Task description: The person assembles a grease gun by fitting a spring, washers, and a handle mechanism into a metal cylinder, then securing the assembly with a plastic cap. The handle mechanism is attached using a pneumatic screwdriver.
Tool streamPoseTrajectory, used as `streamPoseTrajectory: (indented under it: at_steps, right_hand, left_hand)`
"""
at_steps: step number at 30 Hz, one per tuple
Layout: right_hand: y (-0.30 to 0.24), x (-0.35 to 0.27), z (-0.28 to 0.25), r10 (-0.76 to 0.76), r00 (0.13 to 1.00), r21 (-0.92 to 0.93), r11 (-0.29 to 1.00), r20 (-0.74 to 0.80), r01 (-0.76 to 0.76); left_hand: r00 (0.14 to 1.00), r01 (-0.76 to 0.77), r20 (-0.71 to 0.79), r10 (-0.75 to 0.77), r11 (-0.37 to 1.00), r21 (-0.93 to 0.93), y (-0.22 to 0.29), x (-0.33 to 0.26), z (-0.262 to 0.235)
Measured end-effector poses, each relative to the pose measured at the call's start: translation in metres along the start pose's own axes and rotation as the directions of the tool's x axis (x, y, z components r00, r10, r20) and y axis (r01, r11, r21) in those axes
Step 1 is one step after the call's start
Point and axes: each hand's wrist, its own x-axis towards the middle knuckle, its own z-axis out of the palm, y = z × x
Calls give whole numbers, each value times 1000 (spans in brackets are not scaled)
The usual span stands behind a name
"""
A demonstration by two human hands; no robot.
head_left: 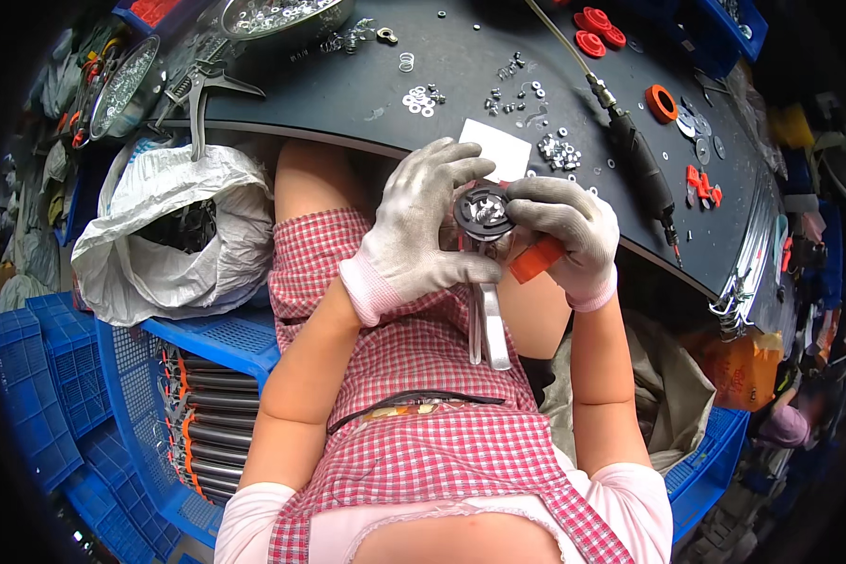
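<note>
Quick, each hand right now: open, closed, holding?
Left hand: half open, curved beside the black disc; grip cannot be told.
Right hand: curled, fingertips at the disc's edge; grip cannot be told.

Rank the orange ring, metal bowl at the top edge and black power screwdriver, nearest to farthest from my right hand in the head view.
1. Black power screwdriver, ahead-right of the right hand.
2. Orange ring, farther ahead, past the screwdriver.
3. Metal bowl, top left.
</note>
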Motion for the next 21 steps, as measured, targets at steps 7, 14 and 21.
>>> streamPoseTrajectory:
  at_steps: [7,14,21]
  right_hand:
    - [-2,-16,6,170,984,15,985,60,-171]
    - [-16,-39,10,643,756,326,745,-118,-583]
    - [-26,-44,-9,817,517,669,238,253,-704]
  left_hand:
    - [998,-47,40,45,998,45,-17,0,4]
    - [978,-138,-123,168,966,221,-15,5,20]
    - [981,-61,-161,104,965,255,-8,9,23]
